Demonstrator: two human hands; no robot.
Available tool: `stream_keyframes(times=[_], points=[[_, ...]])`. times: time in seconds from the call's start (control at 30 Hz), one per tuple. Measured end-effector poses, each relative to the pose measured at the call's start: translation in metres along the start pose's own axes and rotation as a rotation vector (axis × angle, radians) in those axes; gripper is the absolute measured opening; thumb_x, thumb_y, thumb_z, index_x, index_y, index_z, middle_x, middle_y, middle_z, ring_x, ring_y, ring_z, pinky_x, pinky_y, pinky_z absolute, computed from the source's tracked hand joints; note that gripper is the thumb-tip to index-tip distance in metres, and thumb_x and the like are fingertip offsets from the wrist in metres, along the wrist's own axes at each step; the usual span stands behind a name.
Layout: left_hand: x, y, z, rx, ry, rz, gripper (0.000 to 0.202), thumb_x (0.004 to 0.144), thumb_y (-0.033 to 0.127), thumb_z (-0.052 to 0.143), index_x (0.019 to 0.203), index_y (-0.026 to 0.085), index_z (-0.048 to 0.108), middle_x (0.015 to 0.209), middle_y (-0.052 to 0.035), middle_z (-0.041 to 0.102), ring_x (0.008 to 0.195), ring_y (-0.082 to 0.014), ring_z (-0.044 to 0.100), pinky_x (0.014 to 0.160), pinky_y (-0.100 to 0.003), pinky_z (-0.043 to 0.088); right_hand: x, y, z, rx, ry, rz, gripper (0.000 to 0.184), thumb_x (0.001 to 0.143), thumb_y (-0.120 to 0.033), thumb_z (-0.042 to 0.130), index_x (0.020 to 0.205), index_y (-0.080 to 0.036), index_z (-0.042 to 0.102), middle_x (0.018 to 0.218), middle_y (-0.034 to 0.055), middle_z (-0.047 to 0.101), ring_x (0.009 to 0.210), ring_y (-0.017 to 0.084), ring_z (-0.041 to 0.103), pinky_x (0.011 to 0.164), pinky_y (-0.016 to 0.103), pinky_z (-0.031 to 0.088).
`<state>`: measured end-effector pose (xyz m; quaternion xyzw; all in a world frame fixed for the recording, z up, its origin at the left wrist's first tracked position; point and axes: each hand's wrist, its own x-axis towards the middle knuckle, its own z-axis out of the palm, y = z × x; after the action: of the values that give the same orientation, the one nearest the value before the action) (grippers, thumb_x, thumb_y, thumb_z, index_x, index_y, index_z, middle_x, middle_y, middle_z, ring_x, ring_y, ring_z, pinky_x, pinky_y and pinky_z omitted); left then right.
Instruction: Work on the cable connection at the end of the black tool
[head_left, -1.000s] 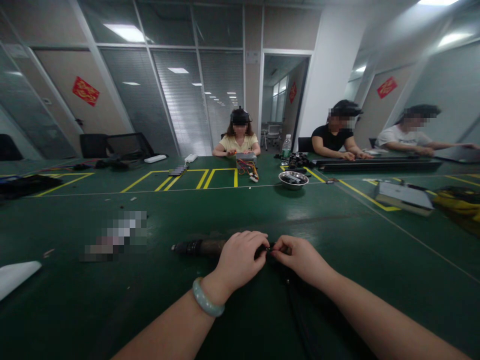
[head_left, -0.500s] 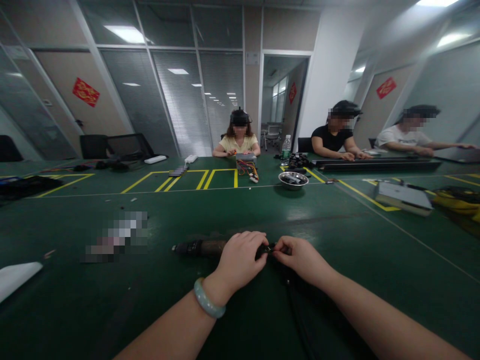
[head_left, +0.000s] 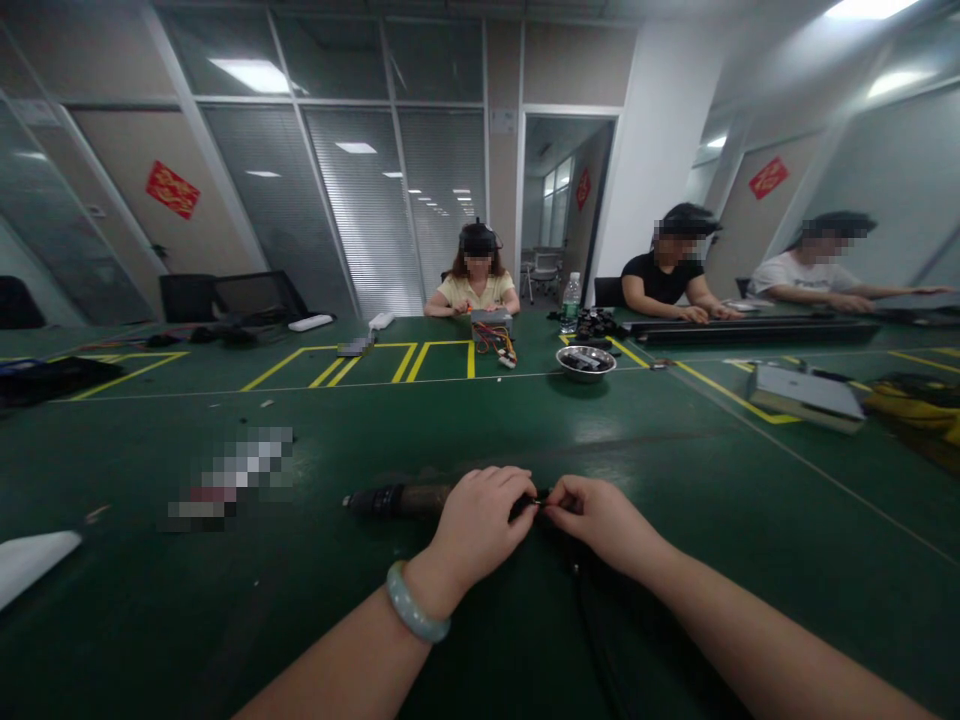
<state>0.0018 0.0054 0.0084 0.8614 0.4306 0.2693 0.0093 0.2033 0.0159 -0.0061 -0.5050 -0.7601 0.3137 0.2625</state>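
A long dark electric screwdriver (head_left: pixel 397 499) lies across the green table, its narrow metal tip toward the left. My left hand (head_left: pixel 484 525) is wrapped over its right-hand end, covering much of the body. Close beside it, my right hand (head_left: pixel 589 515) pinches at a small dark part at that same end. The fingertips hide what exactly is pinched; it may be a plug. Below my right hand, a black cable (head_left: pixel 589 625) runs down toward the table's near edge.
A metal bowl (head_left: pixel 586 364) of small parts stands ahead, near a water bottle (head_left: pixel 571 302). A box with coloured wires (head_left: pixel 492 330) lies farther back. At right is a silver case (head_left: pixel 806 396); at left, a white object (head_left: pixel 34 565). Several people sit across the table.
Both hands stay at the screwdriver's right-hand end, with hardly any visible movement. The view has shifted very slightly.
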Motion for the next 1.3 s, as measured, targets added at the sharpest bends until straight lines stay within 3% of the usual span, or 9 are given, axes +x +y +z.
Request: stream_keyframes(times=[0.13,0.67,0.87,1.3], points=[[0.0005,0.0001,-0.0015,-0.004,-0.011,0.021,0.018,0.091,0.027,0.056,0.107,0.026,0.063,0.113,-0.0012,0.064,0.102,-0.0201,0.059,0.090,-0.038,0.045,0.0001,-0.0001,0.0001,0.002,-0.009,0.019,0.010,0.083,-0.027,0.058,0.082,-0.020,0.065,0.073,-0.0011,0.067,0.063,0.013,0.057,0.056,0.022,0.038],[0.0006,-0.0008,-0.0006,-0.014,-0.017,0.014,0.017,0.093,0.024,0.051,0.101,0.024,0.065,0.113,-0.0013,0.065,0.103,-0.0211,0.058,0.089,-0.040,0.045,-0.0034,-0.0084,-0.0015,-0.002,0.038,-0.010,0.011,0.084,-0.028,0.058,0.082,-0.020,0.066,0.076,-0.0010,0.068,0.068,0.014,0.059,0.060,0.023,0.039],[-0.0004,0.0011,-0.0010,-0.044,-0.003,0.006,0.024,0.086,0.020,0.057,0.109,0.025,0.061,0.115,-0.0016,0.064,0.104,-0.0212,0.058,0.093,-0.040,0.044,-0.0017,-0.0069,-0.0014,0.012,0.049,0.005,0.011,0.084,-0.028,0.058,0.082,-0.020,0.065,0.076,-0.0008,0.068,0.068,0.014,0.060,0.060,0.023,0.040],[-0.0004,-0.0029,0.0046,-0.018,-0.010,-0.029,0.016,0.083,0.024,0.065,0.098,0.024,0.061,0.110,0.0006,0.065,0.102,-0.0207,0.059,0.091,-0.039,0.044,-0.0011,-0.0047,-0.0024,0.010,0.037,0.012,0.009,0.083,-0.027,0.058,0.081,-0.020,0.064,0.075,-0.0006,0.068,0.068,0.014,0.061,0.059,0.023,0.040]])
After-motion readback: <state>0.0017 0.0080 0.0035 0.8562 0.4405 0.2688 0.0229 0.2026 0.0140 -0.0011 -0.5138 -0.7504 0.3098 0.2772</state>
